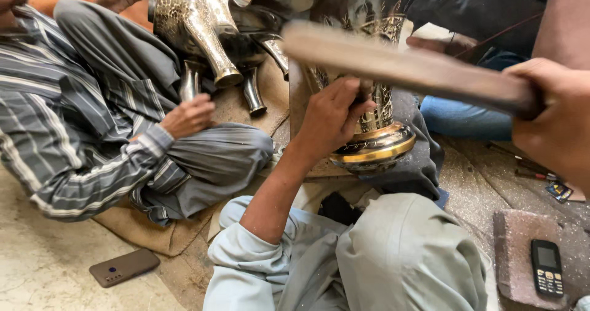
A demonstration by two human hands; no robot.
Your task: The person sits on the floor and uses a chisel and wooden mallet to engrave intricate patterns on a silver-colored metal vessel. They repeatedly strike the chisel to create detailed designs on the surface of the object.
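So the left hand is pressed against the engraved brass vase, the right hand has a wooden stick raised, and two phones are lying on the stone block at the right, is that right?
Not quite. In the head view only one phone, the black keypad phone, lies on the stone block; the other phone lies on the floor at the left. The left hand is on the vase and the right hand holds the wooden stick.

Location type: a metal-craft workshop with work done at floor level. Indicators: engraved brass vases [196,28] lie stacked on the floor [43,268]; one engraved vase [375,133] with a gold-banded foot rests on a lap; a wooden mallet [405,68] is raised above it. Another person [92,114] sits cross-legged on sacking [153,234]. Small tools [522,163] lie on the gritty floor beside a stone block [522,255].
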